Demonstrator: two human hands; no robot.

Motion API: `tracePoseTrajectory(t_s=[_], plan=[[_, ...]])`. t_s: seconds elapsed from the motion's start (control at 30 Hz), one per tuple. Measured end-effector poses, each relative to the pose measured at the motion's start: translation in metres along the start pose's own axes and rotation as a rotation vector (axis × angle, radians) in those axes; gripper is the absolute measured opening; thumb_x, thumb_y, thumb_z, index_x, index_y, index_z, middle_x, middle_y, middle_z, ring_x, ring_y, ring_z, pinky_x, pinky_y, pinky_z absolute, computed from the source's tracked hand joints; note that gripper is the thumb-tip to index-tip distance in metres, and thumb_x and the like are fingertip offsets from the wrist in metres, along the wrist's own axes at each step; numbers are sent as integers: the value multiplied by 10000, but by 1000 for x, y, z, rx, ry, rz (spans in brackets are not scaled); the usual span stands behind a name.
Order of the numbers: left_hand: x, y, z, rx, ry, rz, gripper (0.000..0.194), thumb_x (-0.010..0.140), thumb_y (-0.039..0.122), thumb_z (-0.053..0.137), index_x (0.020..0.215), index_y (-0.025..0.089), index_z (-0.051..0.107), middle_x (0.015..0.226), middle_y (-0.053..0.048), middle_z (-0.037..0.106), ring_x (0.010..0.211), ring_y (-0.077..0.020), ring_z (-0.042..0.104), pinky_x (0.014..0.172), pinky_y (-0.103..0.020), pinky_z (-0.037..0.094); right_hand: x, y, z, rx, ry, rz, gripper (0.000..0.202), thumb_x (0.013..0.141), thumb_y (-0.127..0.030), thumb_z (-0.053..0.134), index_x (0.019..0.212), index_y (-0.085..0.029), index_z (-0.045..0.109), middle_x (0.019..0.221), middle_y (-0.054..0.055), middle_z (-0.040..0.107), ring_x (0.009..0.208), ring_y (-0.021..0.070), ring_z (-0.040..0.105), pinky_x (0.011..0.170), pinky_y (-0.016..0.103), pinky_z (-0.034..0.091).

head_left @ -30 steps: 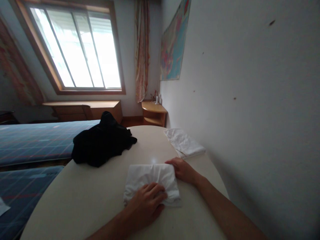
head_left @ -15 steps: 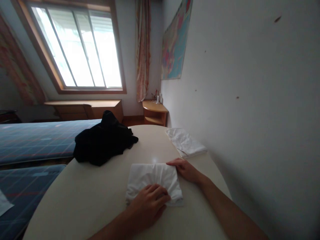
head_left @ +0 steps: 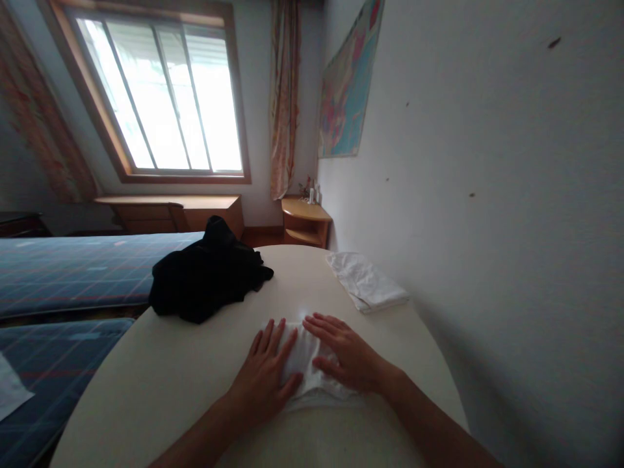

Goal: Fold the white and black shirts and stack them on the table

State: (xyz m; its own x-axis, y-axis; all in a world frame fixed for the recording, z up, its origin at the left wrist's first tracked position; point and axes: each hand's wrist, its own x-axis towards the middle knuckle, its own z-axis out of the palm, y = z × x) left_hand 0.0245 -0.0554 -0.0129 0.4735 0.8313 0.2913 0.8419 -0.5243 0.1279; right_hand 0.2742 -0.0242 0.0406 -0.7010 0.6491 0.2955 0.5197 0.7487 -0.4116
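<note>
A folded white cloth, perhaps a garment, lies flat on the cream round table in front of me. My left hand rests on its left side, fingers spread and pointing away from me. Across its right side lies my right hand, fingers stretched out with the thumb apart. Both palms face down, and the hands hide much of the cloth's left and right edges. A second folded white cloth sits at the table's right edge, beyond my right hand.
A crumpled black garment lies at the table's back left. Beds with blue plaid covers stand to the left. The white wall runs close along the right. A wooden corner shelf stands behind the table.
My left hand has moved left and forward, and its curled fingers have spread out. My right hand has slid left from the cloth's far right corner onto its top.
</note>
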Motion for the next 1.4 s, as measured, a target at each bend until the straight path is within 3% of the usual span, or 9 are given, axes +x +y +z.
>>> tracePoseTrajectory(t_s=[0.1,0.23,0.4,0.57,0.67,0.83,1.03,1.23,1.4], plan=[[-4,1,1,-2,-93,-27,742,965,599,426,1583,247,216,1650,-150,153,1508,-398,95,1148,-639,220,-3,-13,10,-51,-199,9,854,874,-606,606,1578,-295,235,1626,118,260,1501,361,168,1190,579,177],[-4,2,-3,-16,-168,-59,824,957,639,388,1583,139,197,1634,-198,170,1508,-406,69,1138,-648,225,-10,-12,18,-84,-235,22,890,798,-666,658,1548,-325,322,1633,115,246,1498,399,138,1183,596,159],[-2,-7,-4,-100,-122,33,827,942,612,468,1563,112,249,1618,-196,241,1512,-377,100,1156,-573,290,-5,-25,14,-142,-169,47,832,716,-721,690,1403,-279,532,1512,142,440,1428,417,302,1160,595,226],[2,-18,-6,-195,-66,178,795,942,551,536,1567,159,242,1623,-168,246,1517,-341,113,1184,-544,284,20,-27,10,-149,-28,222,358,962,-472,514,1111,-189,674,1144,127,679,1186,280,579,1051,426,411],[6,-21,-8,-219,-73,203,780,944,515,554,1571,177,236,1630,-164,227,1518,-339,105,1189,-549,274,34,-11,11,-122,19,371,365,991,-404,464,1194,-167,653,1175,138,684,1090,243,636,955,362,464],[12,-24,-9,-200,-83,210,697,987,492,489,1577,229,224,1641,-120,217,1521,-309,118,1191,-526,282,46,4,13,-114,-55,521,468,926,-573,517,1116,-189,704,1056,117,744,985,262,685,836,342,487],[20,-25,-5,-24,70,130,493,1019,391,440,1485,233,431,1577,-99,378,1479,-304,272,1172,-535,302,49,5,9,-113,-137,593,507,855,-607,598,1077,-167,716,1055,146,747,978,291,693,772,329,472],[18,-8,-13,-21,168,167,461,1015,335,437,1460,221,469,1563,-100,401,1463,-297,310,1172,-513,305,44,16,8,-67,-95,587,359,897,-493,586,997,-162,685,991,128,747,916,256,693,714,291,435],[5,21,-15,-122,-1,269,638,969,514,505,1548,330,310,1649,-76,201,1505,-368,165,1169,-594,269,39,37,5,-98,-31,741,338,972,-436,484,1107,-145,592,1031,162,732,951,258,697,732,301,440]])
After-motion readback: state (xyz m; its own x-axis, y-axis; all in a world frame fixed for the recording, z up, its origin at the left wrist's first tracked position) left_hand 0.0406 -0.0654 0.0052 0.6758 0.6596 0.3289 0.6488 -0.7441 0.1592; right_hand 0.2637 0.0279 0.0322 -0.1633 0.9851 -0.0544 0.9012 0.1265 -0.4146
